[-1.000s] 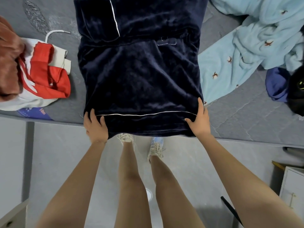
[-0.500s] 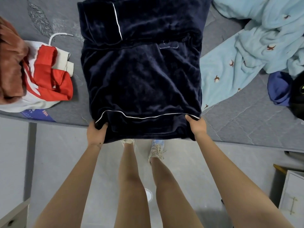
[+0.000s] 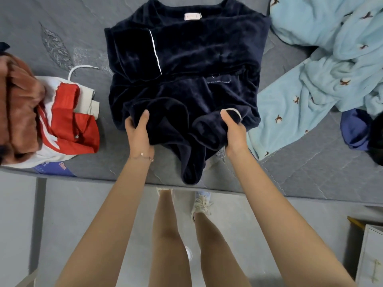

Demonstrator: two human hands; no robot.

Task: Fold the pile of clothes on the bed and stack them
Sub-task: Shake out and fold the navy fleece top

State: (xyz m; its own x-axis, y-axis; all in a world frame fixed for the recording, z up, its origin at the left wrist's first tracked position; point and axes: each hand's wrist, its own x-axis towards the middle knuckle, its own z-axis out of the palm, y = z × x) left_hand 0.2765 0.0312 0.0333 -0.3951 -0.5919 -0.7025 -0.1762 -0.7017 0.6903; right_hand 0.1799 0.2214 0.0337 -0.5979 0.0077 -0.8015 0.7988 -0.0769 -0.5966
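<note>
The navy velvet top point(image 3: 186, 65) lies flat on the grey bed point(image 3: 310, 172), its near hem bunched up between both hands; left hand point(image 3: 138, 133) and right hand point(image 3: 235, 131) each grip a hem corner, fingers seemingly tucked beneath the fabric.

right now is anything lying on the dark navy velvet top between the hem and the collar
Nothing visible. The left hand and right hand grip the hem of the dark navy velvet top; only its own folded-in sleeve lies ahead.
</note>
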